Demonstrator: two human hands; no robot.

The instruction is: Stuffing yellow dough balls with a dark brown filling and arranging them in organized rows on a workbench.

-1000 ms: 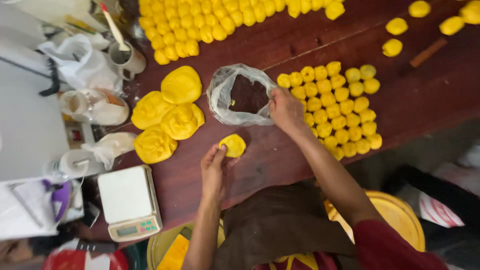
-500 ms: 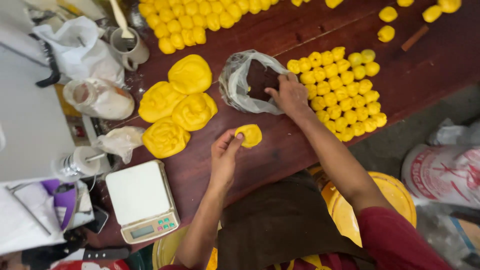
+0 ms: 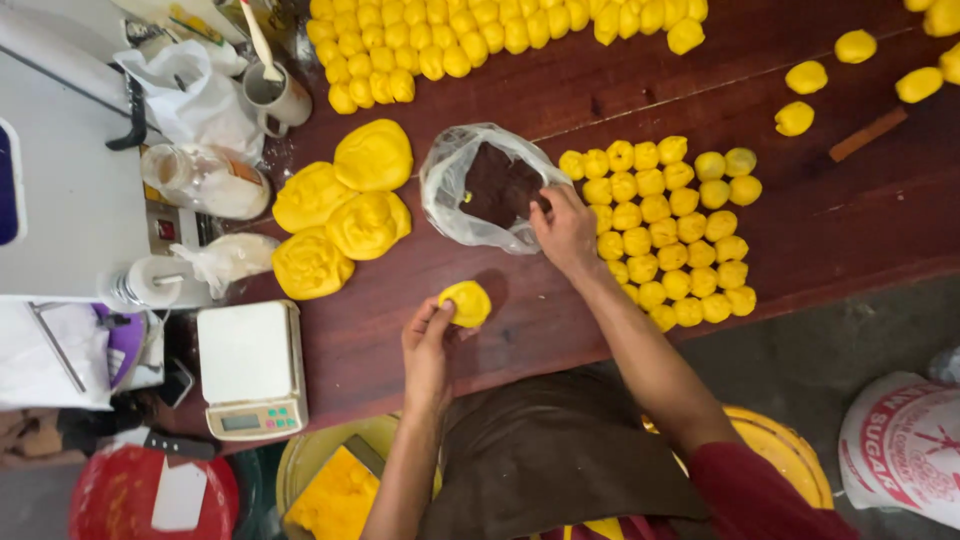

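My left hand [image 3: 428,345] holds a flattened yellow dough piece [image 3: 466,303] just above the dark wooden table [image 3: 560,90]. My right hand [image 3: 563,228] reaches into a clear plastic bag [image 3: 448,190] of dark brown filling [image 3: 498,190], fingers at the bag's right edge. To the right of that hand sits a block of several small yellow dough balls [image 3: 680,235]. Left of the bag lie several large yellow dough lumps [image 3: 345,210].
More rows of yellow balls [image 3: 480,35] line the far edge, with loose ones [image 3: 835,65] at the far right. A white scale [image 3: 248,370], a mug with a spoon [image 3: 275,90], a jar [image 3: 205,180] and bags crowd the left. Yellow buckets [image 3: 330,485] stand below.
The view has shifted slightly. My left hand has lifted the dough piece a little nearer to me, while my right hand stays at the bag's opening.
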